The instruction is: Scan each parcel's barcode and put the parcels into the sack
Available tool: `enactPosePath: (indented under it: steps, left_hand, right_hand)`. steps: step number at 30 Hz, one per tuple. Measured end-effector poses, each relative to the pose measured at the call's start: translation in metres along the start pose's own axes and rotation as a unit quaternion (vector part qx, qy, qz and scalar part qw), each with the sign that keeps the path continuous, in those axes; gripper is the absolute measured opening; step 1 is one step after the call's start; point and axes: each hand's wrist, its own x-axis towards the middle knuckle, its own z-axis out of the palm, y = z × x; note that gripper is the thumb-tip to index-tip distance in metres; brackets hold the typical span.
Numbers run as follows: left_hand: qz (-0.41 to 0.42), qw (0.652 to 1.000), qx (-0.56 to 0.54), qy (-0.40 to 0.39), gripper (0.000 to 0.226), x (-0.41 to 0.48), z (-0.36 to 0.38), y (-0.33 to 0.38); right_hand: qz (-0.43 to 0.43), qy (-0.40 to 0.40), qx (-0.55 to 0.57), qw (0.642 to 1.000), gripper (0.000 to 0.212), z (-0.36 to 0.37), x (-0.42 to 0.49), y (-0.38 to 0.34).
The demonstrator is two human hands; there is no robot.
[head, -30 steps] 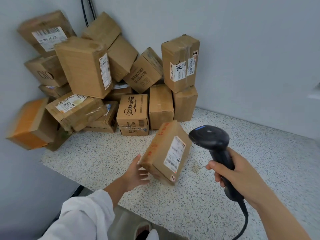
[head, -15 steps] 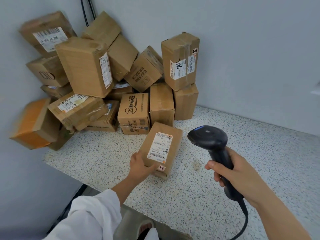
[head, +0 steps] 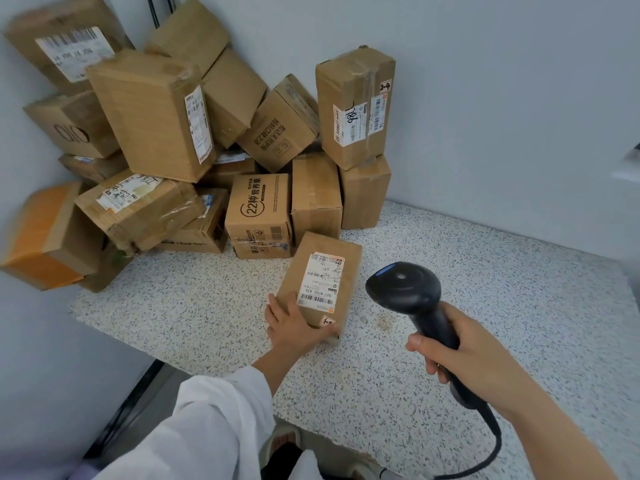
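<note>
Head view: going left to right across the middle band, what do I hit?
Orange-faced cardboard box → brown cardboard parcel with white label, left hand holding its near corner → black handheld barcode scanner, gripped by right hand.

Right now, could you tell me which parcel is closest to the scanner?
The flat parcel in front of the pile, held by the left hand, label up; the rest sit stacked behind.
</note>
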Motion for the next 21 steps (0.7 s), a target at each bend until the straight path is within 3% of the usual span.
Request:
enactPosePath:
  steps: [4, 7, 13, 15, 17, 21]
  left_hand:
    - [0.038, 0.999, -0.011, -0.018, 0.079, -0.01, -0.003, 0.004]
    - [0.081, 0.994, -0.045, -0.059, 0.069, -0.026, 0.003, 0.008]
    - [0.172, 0.941, -0.125, -0.263, 0.073, -0.054, 0.025, 0.03]
    - [0.203, 0.943, -0.133, -0.226, 0.058, -0.054, 0.023, 0.037]
    - [0.235, 0.953, -0.128, -0.142, 0.048, -0.048, 0.015, 0.044]
    - [0.346, 0.937, 0.019, -0.039, 0.074, -0.023, -0.005, 0.052]
  right_hand:
    - [0.012, 0.006, -0.008, 1.0, 0.014, 0.0, 0.001, 0.006]
    - [0.022, 0.007, -0.006, 1.0, 0.014, 0.0, 0.001, 0.012]
    - [0.049, 0.041, -0.018, 0.998, 0.013, -0.011, -0.006, 0.034]
    - [0.059, 0.057, -0.023, 0.996, 0.013, -0.018, -0.011, 0.041]
    - [0.068, 0.066, -0.044, 0.995, 0.014, -0.026, -0.016, 0.05]
    - [0.085, 0.043, -0.091, 0.991, 0.017, -0.035, -0.023, 0.06]
